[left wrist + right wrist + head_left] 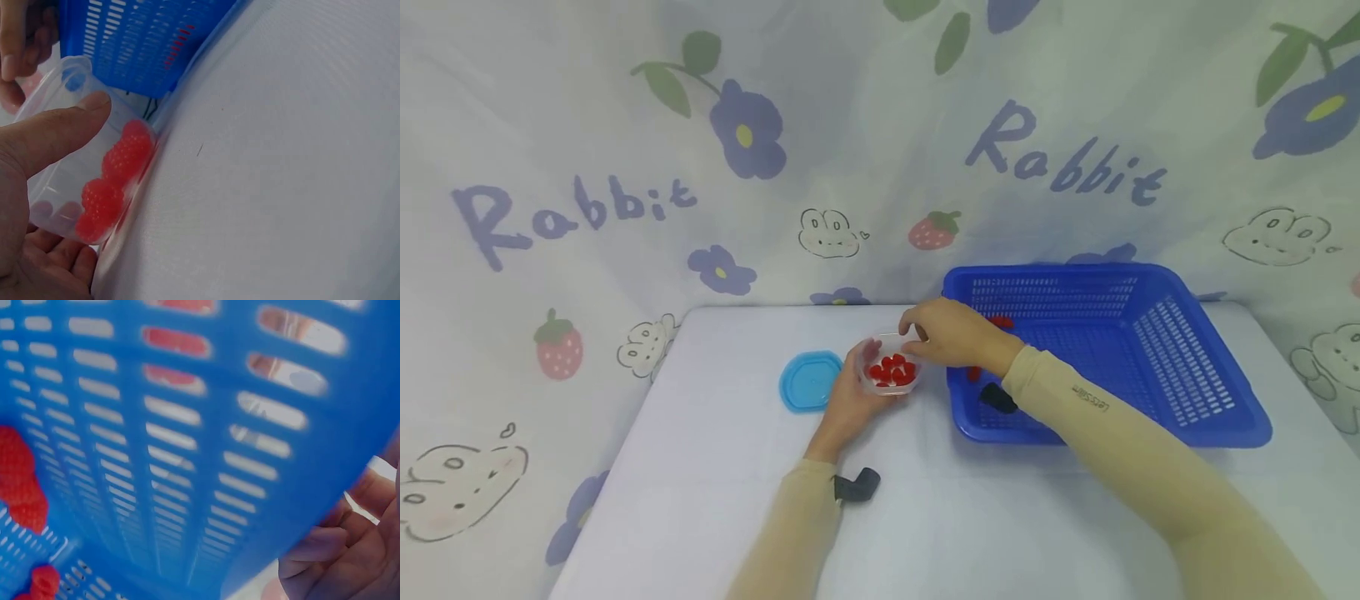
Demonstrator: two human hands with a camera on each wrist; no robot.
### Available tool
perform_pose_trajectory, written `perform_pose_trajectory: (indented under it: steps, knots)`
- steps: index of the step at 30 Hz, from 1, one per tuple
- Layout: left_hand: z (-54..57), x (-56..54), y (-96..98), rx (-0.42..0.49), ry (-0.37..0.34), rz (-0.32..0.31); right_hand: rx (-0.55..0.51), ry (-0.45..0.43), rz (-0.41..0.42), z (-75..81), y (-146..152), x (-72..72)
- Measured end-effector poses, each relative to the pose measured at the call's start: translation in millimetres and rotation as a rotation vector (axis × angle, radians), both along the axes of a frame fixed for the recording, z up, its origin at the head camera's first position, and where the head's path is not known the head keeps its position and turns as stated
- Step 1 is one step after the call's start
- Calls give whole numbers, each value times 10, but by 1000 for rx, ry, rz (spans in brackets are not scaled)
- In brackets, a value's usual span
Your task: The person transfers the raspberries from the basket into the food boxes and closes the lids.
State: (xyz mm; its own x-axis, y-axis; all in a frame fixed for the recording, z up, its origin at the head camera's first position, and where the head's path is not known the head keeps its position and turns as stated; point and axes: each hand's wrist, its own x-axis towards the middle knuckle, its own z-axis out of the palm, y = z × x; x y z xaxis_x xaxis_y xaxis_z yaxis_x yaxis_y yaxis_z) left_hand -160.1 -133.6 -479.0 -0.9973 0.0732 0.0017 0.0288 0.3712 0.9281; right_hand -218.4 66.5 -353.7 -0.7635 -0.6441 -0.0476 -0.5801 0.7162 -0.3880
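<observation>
My left hand (853, 396) grips a clear plastic tub (56, 159) round its side, the thumb along the near wall and the fingers beneath. Several red raspberries (892, 369) lie in the bottom of the tub. Over the tub's right rim is my right hand (958, 332), its bent index finger and thumb apart with a gap between them. A light blue lid (811, 381) lies flat on the table, just left of the left hand. More raspberries (22, 481) are in the blue basket (1112, 437), along its left side.
The slotted basket stands on the white table (700, 500) to the right, under my right forearm. Behind the table hangs a cloth (865, 150) printed with flowers and rabbits. Dark wrist mounts (859, 485) sit on both sleeved arms.
</observation>
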Motion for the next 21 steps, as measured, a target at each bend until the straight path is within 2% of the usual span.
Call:
perform_pose_trajectory:
  steps: [7,14,21]
  knots:
    - [12,6,8,-1,3,0,-15,76,-56,41,116,12]
    - [16,16,14,-4,-19,11,-42,156,-91,-1,234,4]
    - [14,9,26,-19,-25,15,-46,158,-125,-33,413,-28]
